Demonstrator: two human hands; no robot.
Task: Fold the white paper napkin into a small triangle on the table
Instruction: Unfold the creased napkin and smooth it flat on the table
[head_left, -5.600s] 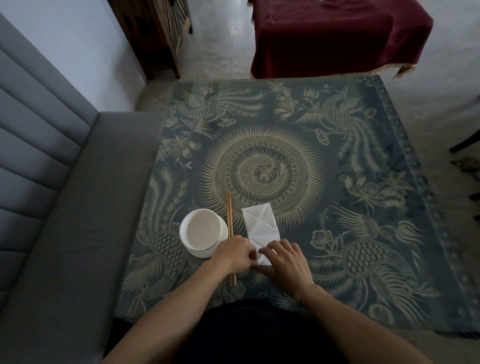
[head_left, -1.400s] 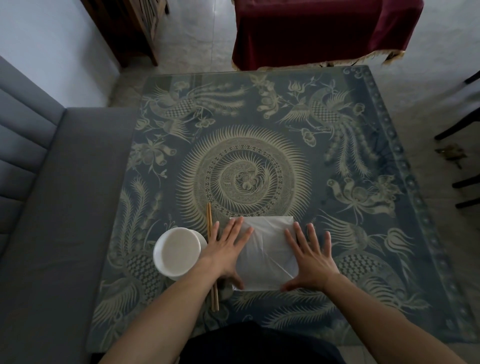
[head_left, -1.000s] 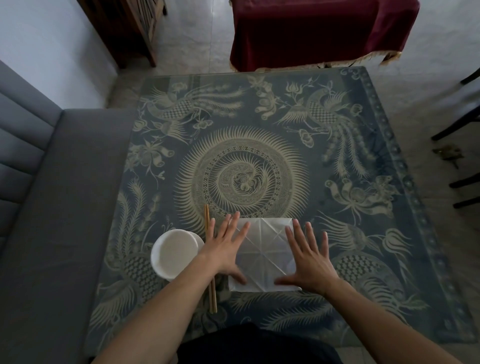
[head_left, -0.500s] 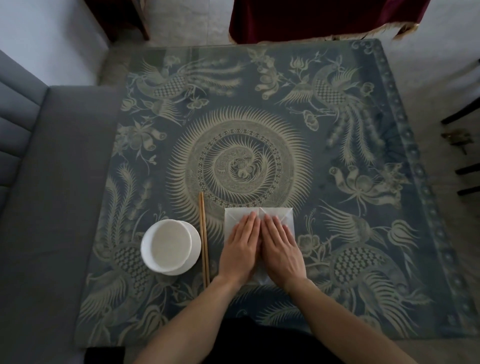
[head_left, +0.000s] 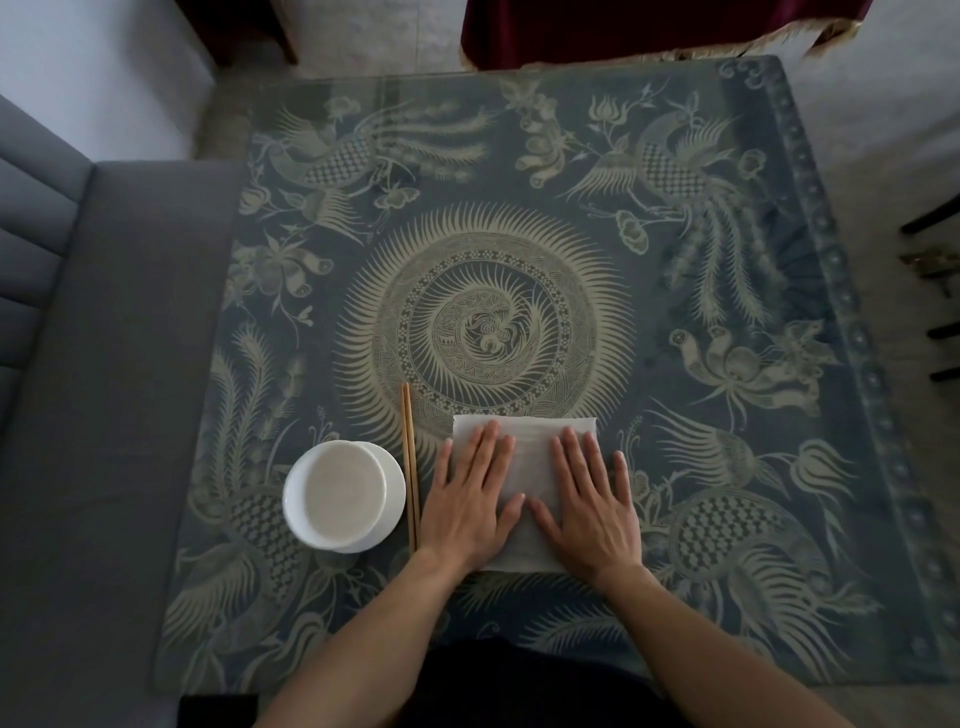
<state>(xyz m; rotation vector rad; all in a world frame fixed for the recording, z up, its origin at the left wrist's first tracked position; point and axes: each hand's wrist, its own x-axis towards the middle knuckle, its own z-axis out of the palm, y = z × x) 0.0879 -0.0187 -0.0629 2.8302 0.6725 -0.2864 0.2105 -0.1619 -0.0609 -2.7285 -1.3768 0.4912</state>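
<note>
Blue-grey patterned cloth under a glossy glass sheet covers the square table (head_left: 519, 156); print is pale gold, with feathered birds and flowers at the corners and a spiked circular medallion (head_left: 483, 332) at centre. Medallion taken as landmark.

Left of the medallion, beyond the table edge: grey upholstered bench (head_left: 104, 364), matte woven fabric, padded ribbed back. Beyond the medallion, past the far table edge: dark red cloth (head_left: 623, 26) with a fringed hem, draped over another surface.

Below the medallion, toward the person: white paper napkin (head_left: 524, 431), flat on the table, roughly square, thin and slightly translucent, its far edge just overlapping the medallion's spiked rim. Faint creases; surface otherwise smooth.

Below and left of the medallion: white bowl (head_left: 343, 493), round, glazed, sitting on a slightly larger white saucer (head_left: 396, 488) that shows past its right side. Between saucer and napkin: pair of wooden chopsticks (head_left: 409, 441), thin, straight, side by side, tips pointing at the medallion's rim.

Left hand (head_left: 470, 493): palm down on the napkin's left part, fingers straight and slightly spread, pressing flat, gripping nothing. Right hand (head_left: 589, 499): same posture on the right part, fingers extended, little finger lying past the napkin's right edge. Thumbs angle inward and nearly meet over the paper. Forearms bare.
</note>
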